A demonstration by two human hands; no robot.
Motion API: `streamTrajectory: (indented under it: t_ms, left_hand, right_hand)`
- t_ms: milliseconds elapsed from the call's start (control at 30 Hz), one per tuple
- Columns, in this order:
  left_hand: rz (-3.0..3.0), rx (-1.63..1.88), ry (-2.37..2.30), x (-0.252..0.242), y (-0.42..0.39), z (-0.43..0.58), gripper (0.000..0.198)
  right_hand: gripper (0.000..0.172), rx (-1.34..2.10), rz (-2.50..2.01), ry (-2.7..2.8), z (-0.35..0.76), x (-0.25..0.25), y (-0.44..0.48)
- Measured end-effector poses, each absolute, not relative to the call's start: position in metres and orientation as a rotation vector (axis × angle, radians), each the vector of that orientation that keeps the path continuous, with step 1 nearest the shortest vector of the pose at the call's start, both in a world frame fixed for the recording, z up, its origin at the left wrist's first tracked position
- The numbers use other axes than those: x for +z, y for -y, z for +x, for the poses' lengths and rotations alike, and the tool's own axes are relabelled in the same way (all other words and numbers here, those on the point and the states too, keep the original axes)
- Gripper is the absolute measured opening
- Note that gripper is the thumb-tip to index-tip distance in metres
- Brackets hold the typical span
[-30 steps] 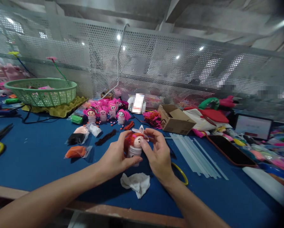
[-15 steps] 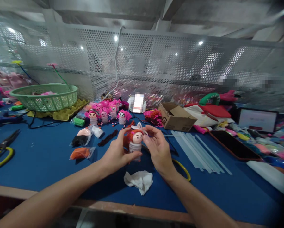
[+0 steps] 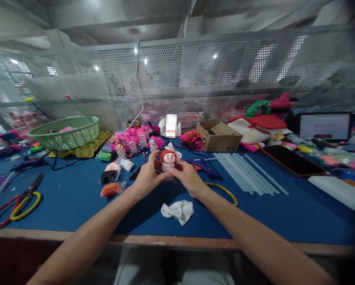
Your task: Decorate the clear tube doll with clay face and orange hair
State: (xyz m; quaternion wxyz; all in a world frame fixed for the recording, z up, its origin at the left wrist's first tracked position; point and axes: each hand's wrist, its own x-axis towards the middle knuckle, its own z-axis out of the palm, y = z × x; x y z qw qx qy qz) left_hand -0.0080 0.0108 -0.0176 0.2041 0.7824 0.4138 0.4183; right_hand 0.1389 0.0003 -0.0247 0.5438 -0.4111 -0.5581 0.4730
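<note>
A small doll [image 3: 169, 159] with orange-red hair, a painted face, a white bow and a whitish body is held upright above the blue table, facing me. My left hand [image 3: 149, 174] grips it from the left, fingers behind and thumb at the lower body. From the right, my right hand [image 3: 189, 177] holds the same doll, thumb at its front; its other fingers are partly hidden. Below the hands lies a crumpled white tissue [image 3: 178, 211]. Several pink-haired dolls [image 3: 132, 145] stand behind to the left.
Scissors [image 3: 26, 202] and a green basket [image 3: 66, 134] are at left. Clay packets [image 3: 110, 189] lie left of the hands. To the right are a blue glue gun [image 3: 206, 168], glue sticks [image 3: 244, 174], a cardboard box [image 3: 220, 138] and a phone [image 3: 293, 160].
My right hand has moved from the doll's bow down to its body. The doll now faces more to the front, and the view has shifted, showing more of the scissors.
</note>
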Motion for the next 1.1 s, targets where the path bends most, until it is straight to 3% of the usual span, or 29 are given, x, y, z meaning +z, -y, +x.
streamTrajectory:
  t_ms: [200,1100]
  left_hand:
    - [2.716,1.327,-1.085,-0.0145,-0.0051,-0.0131,0.046]
    - [2.762,1.28,-0.968,-0.0171,-0.0048,-0.0131,0.045]
  right_hand:
    - [0.038,1.08,-1.0,1.287,0.1388,-0.0212,0.0007]
    - [0.034,0.974,-0.993,1.373,0.1386,-0.0231,0.0016]
